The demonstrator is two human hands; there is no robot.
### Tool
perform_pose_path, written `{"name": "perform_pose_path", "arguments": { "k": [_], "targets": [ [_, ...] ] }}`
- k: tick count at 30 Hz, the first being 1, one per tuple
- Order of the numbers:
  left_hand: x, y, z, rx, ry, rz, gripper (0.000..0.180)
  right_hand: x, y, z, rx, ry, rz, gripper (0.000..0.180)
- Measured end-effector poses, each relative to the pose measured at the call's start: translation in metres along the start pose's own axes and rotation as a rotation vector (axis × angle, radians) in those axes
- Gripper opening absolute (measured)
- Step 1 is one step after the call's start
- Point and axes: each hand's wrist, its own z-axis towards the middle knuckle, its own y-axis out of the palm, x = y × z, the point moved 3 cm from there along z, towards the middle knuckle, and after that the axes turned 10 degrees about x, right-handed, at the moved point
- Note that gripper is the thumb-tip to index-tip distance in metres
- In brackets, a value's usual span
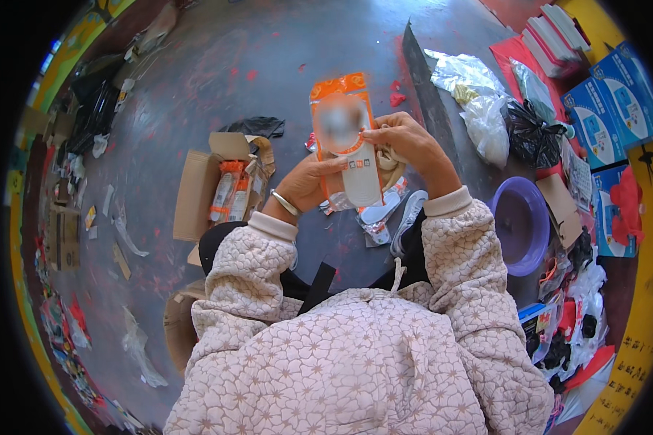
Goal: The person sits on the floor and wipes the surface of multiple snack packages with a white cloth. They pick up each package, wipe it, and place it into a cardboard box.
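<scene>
A flat orange-and-clear plastic packet (361,183) with a white, insole-shaped piece inside is held upright in front of me. My left hand (306,181) grips its lower left edge, thumb lying across the front. At the right edge, my right hand (408,143) pinches the packet between thumb and fingers. Part of the packet's front is blurred. Below it on the floor, beside my shoe (411,221), lies another packet (379,217) with a pale insole-like shape. A beige item (390,174), its kind unclear, shows just under my right hand.
To the left stands an open cardboard box (196,196) holding several orange-and-clear packets (227,192). A purple basin (521,228), plastic bags (482,119) and blue boxes (606,109) line the right side. A black bag (257,127) lies behind the open box, and scraps litter the left floor.
</scene>
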Motion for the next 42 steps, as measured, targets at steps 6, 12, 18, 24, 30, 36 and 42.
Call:
{"name": "perform_pose_path", "arguments": {
  "k": [6, 12, 18, 24, 30, 36, 42],
  "targets": [
    [0.003, -0.009, 0.001, 0.218, 0.026, 0.003, 0.027, -0.013, -0.027, 0.008, 0.609, -0.262, -0.203, 0.024],
    [0.002, -0.017, 0.006, 0.291, 0.169, 0.052, 0.026, -0.004, 0.024, 0.0, 0.327, -0.624, -0.452, 0.014],
    [0.044, -0.054, 0.003, 0.64, 0.376, -0.27, 0.025, 0.003, 0.003, -0.007, 0.256, -0.382, -0.697, 0.018],
    [0.019, -0.046, 0.015, 0.552, 0.359, -0.225, 0.02, -0.033, 0.021, -0.028, 0.68, -0.685, -0.251, 0.007],
    [0.032, -0.047, 0.01, 0.499, 0.4, -0.236, 0.02, -0.008, 0.049, -0.009, 0.506, -0.877, -1.05, 0.007],
    [0.042, -0.041, 0.003, 0.61, 0.437, -0.418, 0.021, -0.017, -0.019, -0.002, 0.883, -0.509, -0.259, 0.011],
    [0.029, -0.029, 0.008, 0.713, 0.28, -0.45, 0.024, -0.025, 0.059, -0.024, 0.559, -1.08, -0.547, 0.004]
  ]
}}
